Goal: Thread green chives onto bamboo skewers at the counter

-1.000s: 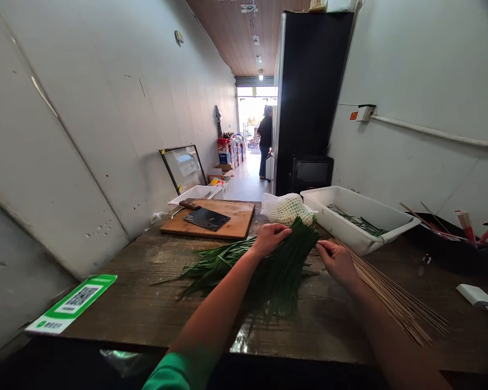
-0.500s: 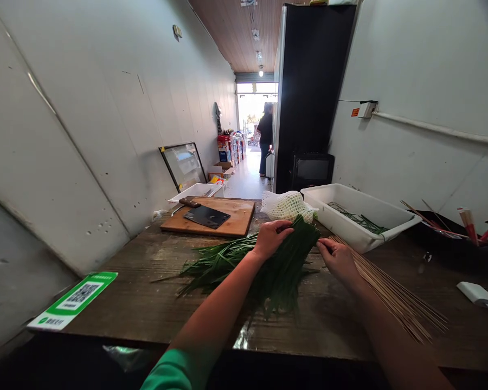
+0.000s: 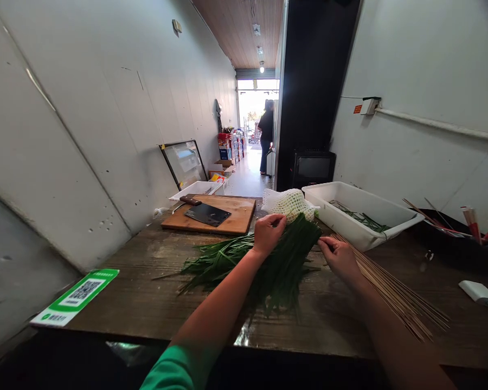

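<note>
left hand (image 3: pixel 269 234) and right hand (image 3: pixel 340 259) stretched forward, pinched closed, leaves (image 3: pixel 299 244) between them; cannot tell whether either grips any.

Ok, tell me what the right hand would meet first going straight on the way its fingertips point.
Most likely the bunch of green leaves: the right hand points leftward, straight at the bunch's upper right edge. Whether it already touches is hard to tell.

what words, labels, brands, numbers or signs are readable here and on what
None can be quoted.
Green-and-white QR card: printed lettering, too small to read.
Orange wall sticker: too small to read.
Stacked boxes by the wall: too blurred to read.
</note>
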{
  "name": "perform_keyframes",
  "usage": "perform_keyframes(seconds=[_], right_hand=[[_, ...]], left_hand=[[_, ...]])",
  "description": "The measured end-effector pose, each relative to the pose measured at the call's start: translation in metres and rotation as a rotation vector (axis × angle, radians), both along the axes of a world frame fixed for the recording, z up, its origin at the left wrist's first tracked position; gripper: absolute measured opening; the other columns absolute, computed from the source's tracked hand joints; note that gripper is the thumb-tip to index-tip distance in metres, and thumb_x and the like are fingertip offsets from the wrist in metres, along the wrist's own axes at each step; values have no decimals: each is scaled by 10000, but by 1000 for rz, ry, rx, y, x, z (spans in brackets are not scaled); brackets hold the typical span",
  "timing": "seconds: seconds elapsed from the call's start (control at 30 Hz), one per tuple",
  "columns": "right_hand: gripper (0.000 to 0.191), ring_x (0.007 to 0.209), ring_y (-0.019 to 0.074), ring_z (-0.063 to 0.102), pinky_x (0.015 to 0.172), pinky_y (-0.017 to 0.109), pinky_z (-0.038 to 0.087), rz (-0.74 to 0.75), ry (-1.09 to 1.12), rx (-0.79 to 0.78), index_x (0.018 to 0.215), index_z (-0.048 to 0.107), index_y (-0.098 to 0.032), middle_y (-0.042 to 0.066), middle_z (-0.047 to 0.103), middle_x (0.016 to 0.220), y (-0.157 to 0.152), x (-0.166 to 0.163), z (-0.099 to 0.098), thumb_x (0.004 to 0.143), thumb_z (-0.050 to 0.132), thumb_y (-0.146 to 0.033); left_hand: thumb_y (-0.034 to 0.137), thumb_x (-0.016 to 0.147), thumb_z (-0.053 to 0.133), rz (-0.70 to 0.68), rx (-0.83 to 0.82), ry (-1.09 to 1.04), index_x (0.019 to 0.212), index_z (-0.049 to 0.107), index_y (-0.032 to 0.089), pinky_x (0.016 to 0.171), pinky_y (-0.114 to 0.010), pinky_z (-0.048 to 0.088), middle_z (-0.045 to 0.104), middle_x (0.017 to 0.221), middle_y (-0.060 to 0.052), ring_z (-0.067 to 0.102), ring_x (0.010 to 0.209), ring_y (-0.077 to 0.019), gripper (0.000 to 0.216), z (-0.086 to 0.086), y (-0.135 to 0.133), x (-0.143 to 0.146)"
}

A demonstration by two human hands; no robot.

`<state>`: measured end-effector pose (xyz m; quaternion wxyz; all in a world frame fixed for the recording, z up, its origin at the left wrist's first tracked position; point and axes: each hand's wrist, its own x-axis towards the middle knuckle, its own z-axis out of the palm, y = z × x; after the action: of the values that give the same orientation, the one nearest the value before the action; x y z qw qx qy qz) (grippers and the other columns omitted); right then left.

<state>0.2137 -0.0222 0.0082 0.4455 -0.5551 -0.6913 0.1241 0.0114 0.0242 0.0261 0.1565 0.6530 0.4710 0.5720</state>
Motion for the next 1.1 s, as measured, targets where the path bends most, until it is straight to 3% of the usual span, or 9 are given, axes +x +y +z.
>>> perform_keyframes(seconds=[0.17, 0.37, 0.43, 0.53, 0.63, 0.7, 0.8, 0.97, 1.1], right_hand=[[361, 728, 202, 630, 682, 282, 470, -62, 62, 67, 878, 694, -141, 77, 713, 821, -1, 1, 1, 816, 477, -423], [396, 649, 166, 564, 595, 248, 430, -267, 274, 211, 865, 653, -129, 56, 643, 712, -4, 8, 5, 841, 459, -473], [387, 617, 155, 543, 572, 241, 421, -307, 319, 245, 860, 642, -138, 43, 617, 675, -6, 12, 7, 845, 459, -478], [378, 614, 152, 526, 583, 244, 419, -332, 276, 317, 851, 635, -148, 39, 595, 660, -9, 15, 12, 863, 438, -470], [352, 626, 153, 518, 601, 248, 415, -300, 146, 383, 777, 618, -166, 44, 587, 652, -18, 11, 20, 876, 424, -443], [340, 590, 141, 492, 593, 246, 408, -248, 74, 408, 698, 590, -181, 30, 557, 610, -26, 6, 27, 878, 430, -422], [327, 574, 133, 478, 587, 243, 408, -153, 13, 416, 661, 586, -193, 22, 542, 587, -40, -6, 41, 875, 446, -398], [312, 581, 141, 551, 557, 235, 437, 4, 101, 299, 790, 679, -188, 32, 644, 663, -57, -25, 62, 851, 482, -422], [316, 617, 162, 608, 564, 237, 455, 92, 98, 174, 851, 712, -185, 31, 698, 716, -59, -36, 73, 840, 492, -412]], left_hand=[[241, 791, 547, 301, -147, 228, 853, 725, 173, 714, -257, 464, 721, 817, -61, 640, 743, -161, 201, 3, 8, -22], [165, 761, 549, 86, -398, 639, 804, 736, 200, 796, -298, 467, 723, 910, -91, 650, 896, -216, 195, -10, 16, -28], [162, 800, 509, 84, -361, 593, 883, 729, 193, 851, -325, 459, 712, 979, -101, 641, 952, -226, 238, -8, 16, -27], [256, 890, 423, 136, -116, 291, 1105, 650, 181, 952, -346, 425, 667, 1114, -109, 602, 1061, -210, 321, 6, 10, -28], [379, 806, 591, -48, 64, 56, 1318, 468, 194, 1030, -341, 381, 565, 1281, -102, 512, 1198, -210, 558, 27, -6, -30], [406, 651, 744, -155, 85, 59, 1390, 359, 207, 1072, -363, 340, 463, 1382, -111, 428, 1276, -246, 857, 42, -19, -31], [390, 563, 803, -316, 65, 41, 1402, 336, 225, 1095, -397, 305, 420, 1413, -117, 378, 1309, -278, 974, 63, -37, -32], [377, 595, 788, -829, -319, -112, 1316, 473, 196, 992, -384, 426, 597, 1228, -120, 534, 1163, -289, 807, 83, -59, -37], [355, 686, 724, -1000, -653, -374, 1116, 627, 146, 822, -338, 514, 679, 1048, -120, 651, 931, -261, 488, 75, -73, -44]])
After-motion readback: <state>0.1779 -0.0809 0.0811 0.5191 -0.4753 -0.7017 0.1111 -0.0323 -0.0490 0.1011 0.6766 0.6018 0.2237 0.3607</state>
